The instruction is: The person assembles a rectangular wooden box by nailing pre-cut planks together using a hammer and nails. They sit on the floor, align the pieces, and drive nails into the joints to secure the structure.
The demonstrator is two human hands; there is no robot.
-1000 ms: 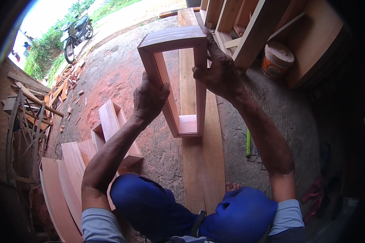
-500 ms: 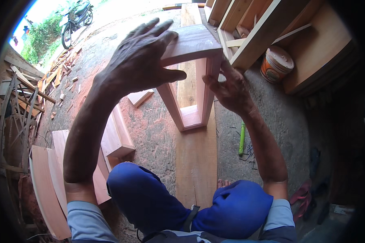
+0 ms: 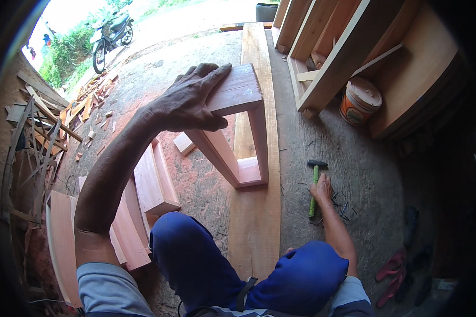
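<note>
Gripping the hammer [image 3: 316, 174], its handle near-to-far, the right hand [image 3: 323, 187] sits right of the wooden frame [image 3: 239, 87] the left hand [image 3: 186, 101] clasps.

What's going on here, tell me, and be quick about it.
A person is handling a wooden frame that stands on end on a long plank. The left hand holds the frame's upper end, its thumb below the top board. The right hand is around the green handle of a hammer low over the concrete floor, with loose nails close by. More boxy wooden pieces lie to the left.
</note>
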